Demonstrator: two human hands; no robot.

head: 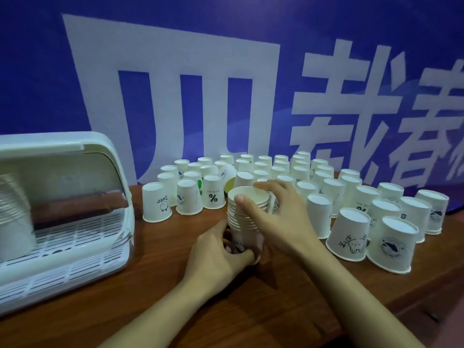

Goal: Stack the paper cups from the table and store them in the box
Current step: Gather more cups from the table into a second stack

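Observation:
A stack of upside-down white paper cups (237,218) stands on the brown wooden table (160,285) in the middle of the view. My left hand (221,249) grips the bottom of the stack. My right hand (273,214) curls over the top cup, thumb on its near rim and fingers on its far side. Several loose upside-down cups (349,238) with printed pictures stand behind and to the right. The white plastic box (75,222) stands at the left with its clear curved lid raised. A blurred stack of cups (12,212) lies inside it.
A blue banner with large white characters (175,84) hangs right behind the table. The table's right edge (426,292) runs close to the nearest cups. Bare wood lies between the box and the stack, and in front of my arms.

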